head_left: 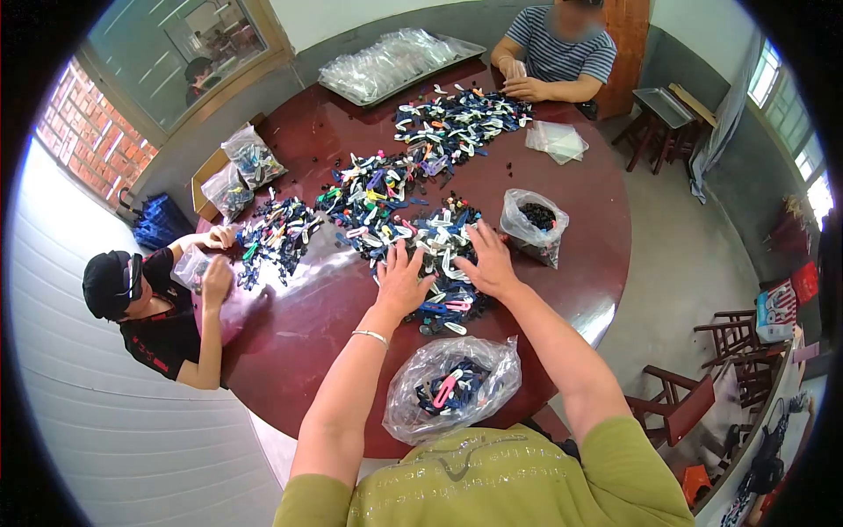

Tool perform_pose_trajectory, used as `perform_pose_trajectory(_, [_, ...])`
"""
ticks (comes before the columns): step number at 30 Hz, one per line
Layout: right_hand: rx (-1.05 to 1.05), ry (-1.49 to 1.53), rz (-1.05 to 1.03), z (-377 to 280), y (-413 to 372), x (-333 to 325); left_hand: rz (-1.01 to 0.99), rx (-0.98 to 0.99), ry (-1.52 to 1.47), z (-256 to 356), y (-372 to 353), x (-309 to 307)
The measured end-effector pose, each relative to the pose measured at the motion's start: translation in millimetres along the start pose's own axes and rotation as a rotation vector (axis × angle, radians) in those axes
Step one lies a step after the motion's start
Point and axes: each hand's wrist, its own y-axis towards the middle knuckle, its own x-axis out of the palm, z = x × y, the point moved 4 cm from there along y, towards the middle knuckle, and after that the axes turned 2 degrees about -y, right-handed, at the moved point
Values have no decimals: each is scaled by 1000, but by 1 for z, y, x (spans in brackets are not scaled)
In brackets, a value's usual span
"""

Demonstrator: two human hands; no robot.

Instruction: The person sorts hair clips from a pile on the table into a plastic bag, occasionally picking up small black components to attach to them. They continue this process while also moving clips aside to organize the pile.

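Both my arms reach forward over a heap of snap hair clips [436, 239] in dark blue, black, white and pink. My left hand [404, 281] lies on the heap's left side, fingers spread and nothing gripped. On the right side, my right hand [491, 261] rests with its fingers apart, touching the clips' edge. Close to my body stands an opened clear plastic bag [406, 411] with clips inside, a pink clip [447, 387] on top. Beyond my right hand is another clear bag [546, 250] holding small black pieces.
More clip piles [465, 123] reach across the round red table [580, 184]. One person [145, 303] at left handles a bag; another [562, 53] sits at the far side. A tray of clear bags [399, 61], flat bags [558, 140] and filled bags [252, 156] lie around.
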Motion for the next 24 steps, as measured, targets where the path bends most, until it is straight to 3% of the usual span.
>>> perform_pose_trajectory(4, [-119,-164,-81,-20,3,14,6,43,-12,-4,-1,4])
perform_pose_trajectory(13, [-287,-88,-38,-43,-7,21,113,120,-84,-16,-42,-4])
perform_pose_trajectory(24, [-397,-26,-172,-72,-24,27,256,40,-163,-28,-91,-2])
